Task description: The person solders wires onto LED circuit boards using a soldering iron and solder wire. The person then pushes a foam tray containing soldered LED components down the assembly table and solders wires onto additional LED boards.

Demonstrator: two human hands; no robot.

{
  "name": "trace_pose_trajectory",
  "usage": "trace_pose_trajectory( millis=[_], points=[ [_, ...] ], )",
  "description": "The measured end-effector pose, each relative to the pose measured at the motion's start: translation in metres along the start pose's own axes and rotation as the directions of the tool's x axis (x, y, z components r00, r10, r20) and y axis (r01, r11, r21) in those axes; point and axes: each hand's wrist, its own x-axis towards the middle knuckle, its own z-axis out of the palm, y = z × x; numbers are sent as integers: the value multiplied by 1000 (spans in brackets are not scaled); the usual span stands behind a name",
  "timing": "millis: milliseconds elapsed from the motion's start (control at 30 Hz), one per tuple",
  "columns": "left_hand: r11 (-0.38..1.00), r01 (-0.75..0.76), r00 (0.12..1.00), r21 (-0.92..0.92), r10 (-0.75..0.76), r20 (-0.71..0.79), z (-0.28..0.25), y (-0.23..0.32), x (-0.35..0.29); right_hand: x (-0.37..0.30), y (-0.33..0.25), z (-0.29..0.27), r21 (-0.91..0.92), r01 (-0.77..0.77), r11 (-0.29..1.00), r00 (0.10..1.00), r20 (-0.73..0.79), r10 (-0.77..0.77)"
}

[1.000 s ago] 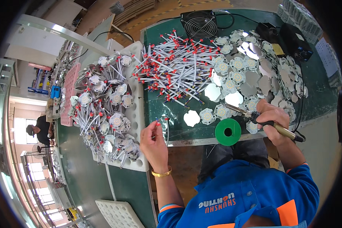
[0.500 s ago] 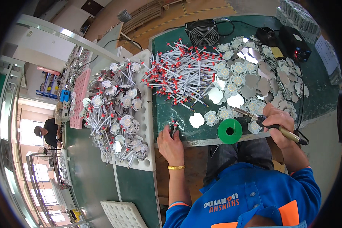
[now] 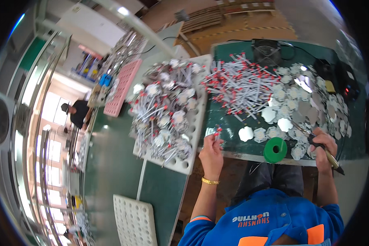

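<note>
My left hand (image 3: pixel 211 155) is closed at the table's near edge, pinching a small red-tipped wire piece (image 3: pixel 218 132) that is mostly hidden by the fingers. In my right hand (image 3: pixel 324 146) is a soldering iron (image 3: pixel 305 132), its tip pointing left over the small round-edged LED boards (image 3: pixel 303 95). Between the hands, close to the edge, a green spool of solder (image 3: pixel 269 152) lies on its side. A few boards and a shiny disc (image 3: pixel 246 134) rest to the spool's left. Beyond my left hand lies a pile of white wires with red ends (image 3: pixel 242 88).
On the left, a white foam tray (image 3: pixel 185 165) bears boards with wires attached. A second foam tray (image 3: pixel 131 219) and a pink holed tray (image 3: pixel 121 90) lie farther left. A fan (image 3: pixel 267 53) and a black box with a red light (image 3: pixel 348 84) stand at the back. Another person (image 3: pixel 80 114) is far left.
The whole view has turned, so the table sits farther right in the picture. Both hands keep their hold. The iron's tip stays over the boards.
</note>
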Motion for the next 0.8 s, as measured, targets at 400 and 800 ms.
trace_pose_trajectory(
  millis=[400, 800],
  points=[
    [964, 77, 996, -255, -85, -22, -53, -16, -43, -27, 44, -21, 68, -127, 990, 969, -202, 139],
    [932, 201, 935, -301, -275, -225, -104, -31, -82, -36, 64, -45, 272, -146, 951, 959, -197, 203]
  ],
)
